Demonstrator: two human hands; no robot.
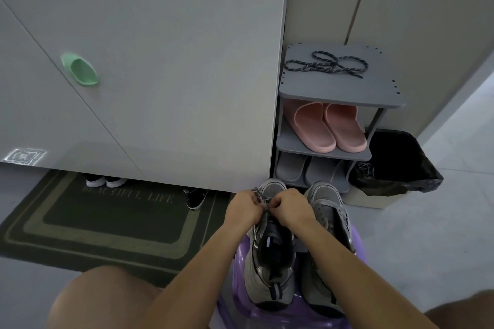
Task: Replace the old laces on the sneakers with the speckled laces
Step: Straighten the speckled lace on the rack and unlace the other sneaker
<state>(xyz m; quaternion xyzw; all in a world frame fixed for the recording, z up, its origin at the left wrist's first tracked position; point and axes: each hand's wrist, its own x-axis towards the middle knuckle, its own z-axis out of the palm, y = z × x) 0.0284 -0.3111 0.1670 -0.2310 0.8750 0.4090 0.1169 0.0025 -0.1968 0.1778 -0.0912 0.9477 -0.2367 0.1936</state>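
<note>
Doormat (107, 222), lower left of frame: faint pale lettering "BEAUTIFUL LIFE" along its upper inner edge. Glowing square emblem at far left edge: illegible. Nothing else readable.

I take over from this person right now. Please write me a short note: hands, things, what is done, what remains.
Hands: left hand and right hand both pinch a speckled lace at the toe end of the left sneaker.
Things: both sneakers stand on the purple stool; the second speckled lace lies on the shoe rack.
Done: the left sneaker's relacing has begun.
Left: finish it, then the right sneaker, which seems to have its pale lace in.
</note>
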